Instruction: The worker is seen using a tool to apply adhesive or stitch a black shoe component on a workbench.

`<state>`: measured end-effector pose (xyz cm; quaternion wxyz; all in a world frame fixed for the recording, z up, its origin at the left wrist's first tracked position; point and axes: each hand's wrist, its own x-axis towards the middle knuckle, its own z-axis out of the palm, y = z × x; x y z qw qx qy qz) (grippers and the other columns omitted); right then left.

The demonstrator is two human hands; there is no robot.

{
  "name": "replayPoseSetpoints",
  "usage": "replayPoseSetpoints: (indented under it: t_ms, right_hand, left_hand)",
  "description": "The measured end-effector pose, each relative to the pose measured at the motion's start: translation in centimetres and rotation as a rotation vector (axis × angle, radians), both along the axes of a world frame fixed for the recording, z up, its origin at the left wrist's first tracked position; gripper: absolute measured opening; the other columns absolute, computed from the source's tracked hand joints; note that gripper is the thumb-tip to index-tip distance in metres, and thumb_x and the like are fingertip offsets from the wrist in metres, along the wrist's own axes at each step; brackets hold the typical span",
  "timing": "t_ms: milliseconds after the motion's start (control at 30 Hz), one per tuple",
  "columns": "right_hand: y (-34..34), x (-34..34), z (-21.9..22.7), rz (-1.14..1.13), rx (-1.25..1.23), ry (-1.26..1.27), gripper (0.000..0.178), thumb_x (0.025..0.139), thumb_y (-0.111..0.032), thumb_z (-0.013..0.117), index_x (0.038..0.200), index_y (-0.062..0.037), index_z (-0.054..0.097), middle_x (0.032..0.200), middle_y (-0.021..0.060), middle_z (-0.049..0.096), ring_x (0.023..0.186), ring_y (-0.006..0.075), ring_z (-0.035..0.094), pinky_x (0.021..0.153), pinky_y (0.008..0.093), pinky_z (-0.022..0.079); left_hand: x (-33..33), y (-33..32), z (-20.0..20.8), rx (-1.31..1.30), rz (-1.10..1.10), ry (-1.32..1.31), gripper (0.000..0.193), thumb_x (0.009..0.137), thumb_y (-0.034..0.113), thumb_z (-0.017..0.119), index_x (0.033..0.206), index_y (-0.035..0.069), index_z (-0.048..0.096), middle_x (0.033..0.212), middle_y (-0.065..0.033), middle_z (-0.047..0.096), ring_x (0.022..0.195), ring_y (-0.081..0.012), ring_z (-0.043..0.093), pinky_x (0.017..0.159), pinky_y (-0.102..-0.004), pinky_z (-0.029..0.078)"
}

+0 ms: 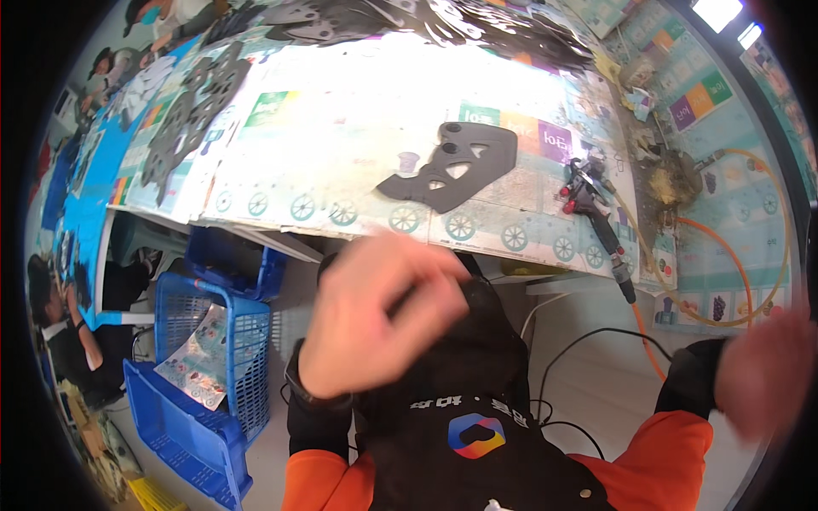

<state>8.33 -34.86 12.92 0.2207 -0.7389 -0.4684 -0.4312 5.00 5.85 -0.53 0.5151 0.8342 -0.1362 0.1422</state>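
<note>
Fingers (430, 266) of the left hand (366, 319) are loosely bent, a gap showing between thumb and forefinger, with nothing visible in them. Blur hides how far open the right hand (767, 375) is, and whether it holds anything; it is off at the far right. One dark grey piece with cut-outs (490, 170) lies flat on the table (324, 162), just beyond the left hand. To its right rests one spray gun (601, 217) with red knobs. Three blue baskets (247, 341) stand at lower left; at the table's far side, overlapping dark pieces (311, 32) defy counting.
</note>
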Motion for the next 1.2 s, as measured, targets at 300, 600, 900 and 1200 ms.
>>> replayPoseSetpoints:
  t_ms: [300,600,900,1200]
  right_hand:
    - [5.6,13.3,-14.3,-0.623,-0.595,0.955,0.077,0.085,-0.028,0.085,0.141,0.008,0.047,0.134,0.0245,0.05,0.129,0.0415,0.051,0.106,0.0435,0.047]
    - [3.9,16.4,-16.5,-0.559,-0.562,1.199,0.065,0.084,-0.015,0.082,0.135,0.0076,0.05,0.127,0.0242,0.056,0.12,0.0433,0.057,0.105,0.044,0.047]
    - [6.1,14.9,-14.1,-0.437,0.153,1.489,0.057,0.083,0.008,0.054,0.14,0.0052,0.056,0.114,0.0113,0.068,0.097,0.0167,0.064,0.082,0.0294,0.057]
    - [13.9,13.8,-8.0,-0.196,0.103,1.957,0.058,0.067,0.008,0.052,0.123,0.0077,0.067,0.094,0.0112,0.072,0.092,0.0203,0.065,0.061,0.0262,0.052]
  left_hand:
    - [8.8,0.9,-9.6,0.703,0.68,-0.01,0.026,0.095,0.03,0.076,0.103,0.007,0.066,0.104,-0.0081,0.055,0.101,-0.0298,0.055,0.087,-0.0443,0.04]
    - [9.4,0.5,-10.4,0.51,0.531,0.06,0.031,0.091,0.027,0.08,0.108,0.006,0.065,0.11,-0.0094,0.056,0.105,-0.0319,0.055,0.09,-0.0442,0.04]
    - [9.8,1.2,-9.5,0.419,0.372,0.129,0.038,0.087,0.021,0.083,0.115,0.005,0.062,0.111,-0.0118,0.057,0.108,-0.0342,0.056,0.094,-0.0455,0.041]
    - [10.4,2.4,-9.0,0.152,0.354,0.264,0.013,0.099,0.012,0.063,0.106,0.002,0.06,0.086,-0.015,0.065,0.082,-0.036,0.063,0.081,-0.0465,0.046]
